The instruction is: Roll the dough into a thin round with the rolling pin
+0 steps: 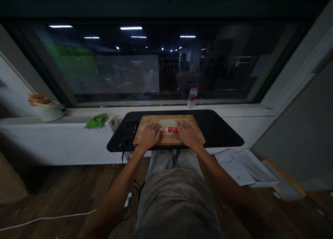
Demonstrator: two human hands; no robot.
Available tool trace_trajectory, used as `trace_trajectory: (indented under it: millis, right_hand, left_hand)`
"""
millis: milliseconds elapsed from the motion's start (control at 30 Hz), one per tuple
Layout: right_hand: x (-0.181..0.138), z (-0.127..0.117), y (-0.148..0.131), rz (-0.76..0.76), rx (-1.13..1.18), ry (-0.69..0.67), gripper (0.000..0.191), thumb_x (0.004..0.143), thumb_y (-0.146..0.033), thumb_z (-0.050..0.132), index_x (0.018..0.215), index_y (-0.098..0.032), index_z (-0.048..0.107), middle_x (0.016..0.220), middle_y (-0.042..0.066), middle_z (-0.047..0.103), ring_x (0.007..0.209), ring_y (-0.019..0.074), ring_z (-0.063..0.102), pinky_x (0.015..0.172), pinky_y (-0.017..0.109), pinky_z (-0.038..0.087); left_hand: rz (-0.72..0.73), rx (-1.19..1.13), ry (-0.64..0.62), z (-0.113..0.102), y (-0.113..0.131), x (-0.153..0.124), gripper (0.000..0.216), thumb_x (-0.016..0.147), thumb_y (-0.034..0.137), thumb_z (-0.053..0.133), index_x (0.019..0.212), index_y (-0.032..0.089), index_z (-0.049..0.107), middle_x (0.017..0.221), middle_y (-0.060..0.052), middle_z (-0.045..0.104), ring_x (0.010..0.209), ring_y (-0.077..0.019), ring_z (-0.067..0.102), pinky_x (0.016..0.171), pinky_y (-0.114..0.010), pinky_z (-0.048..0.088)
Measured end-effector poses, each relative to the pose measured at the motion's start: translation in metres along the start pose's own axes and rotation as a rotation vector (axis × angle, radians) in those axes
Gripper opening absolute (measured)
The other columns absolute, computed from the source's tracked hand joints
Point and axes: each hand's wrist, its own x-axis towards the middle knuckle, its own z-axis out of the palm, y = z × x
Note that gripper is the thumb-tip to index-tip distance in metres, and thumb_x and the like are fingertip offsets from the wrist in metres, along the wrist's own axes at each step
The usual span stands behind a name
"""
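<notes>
A rolling pin (170,130) with a red-and-white label lies crosswise over a pale, rounded sheet of dough (168,123). My left hand (151,134) covers the pin's left end, closed over it from above with the fingers pointing forward. Over the right end, my right hand (188,132) holds the pin the same way, its fingertips looking whitish. Both ends of the pin are hidden under my palms. Beneath it all is a wooden cutting board (169,140) on a black table (218,131).
Left of the board lies a dark flat object (130,129) with a cable. A water bottle (192,97) stands on the windowsill. On the radiator (65,145) are a green cloth (95,121) and a white pot (48,110). A white box (241,168) sits low at the right.
</notes>
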Motion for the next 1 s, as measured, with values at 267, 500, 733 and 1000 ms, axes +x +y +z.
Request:
trace_trajectory:
  millis: [267, 500, 733, 1000]
  right_hand:
    - [-0.016, 0.004, -0.004, 0.001, 0.034, 0.06, 0.068, 0.118, -0.036, 0.024, 0.173, -0.003, 0.049, 0.177, 0.022, 0.051, 0.17, 0.0323, 0.039, 0.14, 0.049, 0.027]
    - [-0.009, 0.001, 0.004, -0.025, 0.019, 0.003, 0.067, 0.117, -0.034, 0.028, 0.172, -0.003, 0.049, 0.178, 0.023, 0.048, 0.169, 0.0327, 0.042, 0.141, 0.049, 0.027]
    - [0.04, 0.005, 0.026, -0.114, -0.04, -0.123, 0.062, 0.119, -0.03, 0.026, 0.166, -0.007, 0.06, 0.175, 0.02, 0.054, 0.172, 0.0313, 0.038, 0.14, 0.052, 0.029]
    - [0.082, 0.011, 0.037, -0.06, 0.005, -0.237, 0.058, 0.116, -0.03, 0.038, 0.168, -0.021, 0.06, 0.179, 0.008, 0.05, 0.174, 0.0315, 0.032, 0.142, 0.056, 0.025]
  left_hand:
    - [0.02, -0.013, 0.02, -0.001, 0.002, -0.014, 0.047, 0.116, 0.029, 0.043, 0.153, 0.019, 0.068, 0.165, -0.011, 0.067, 0.157, -0.028, 0.058, 0.138, -0.046, 0.039]
    - [0.03, -0.015, 0.02, 0.003, -0.002, -0.009, 0.045, 0.117, 0.033, 0.042, 0.153, 0.023, 0.066, 0.166, -0.01, 0.066, 0.157, -0.0278, 0.057, 0.139, -0.048, 0.038]
    - [0.022, 0.045, -0.064, 0.012, -0.011, 0.029, 0.045, 0.118, 0.031, 0.035, 0.144, 0.02, 0.071, 0.161, -0.012, 0.069, 0.16, -0.0288, 0.053, 0.141, -0.05, 0.031]
    - [-0.024, 0.098, -0.11, 0.02, -0.024, 0.067, 0.049, 0.116, 0.028, 0.036, 0.153, 0.021, 0.067, 0.166, -0.013, 0.066, 0.167, -0.0343, 0.045, 0.138, -0.057, 0.034]
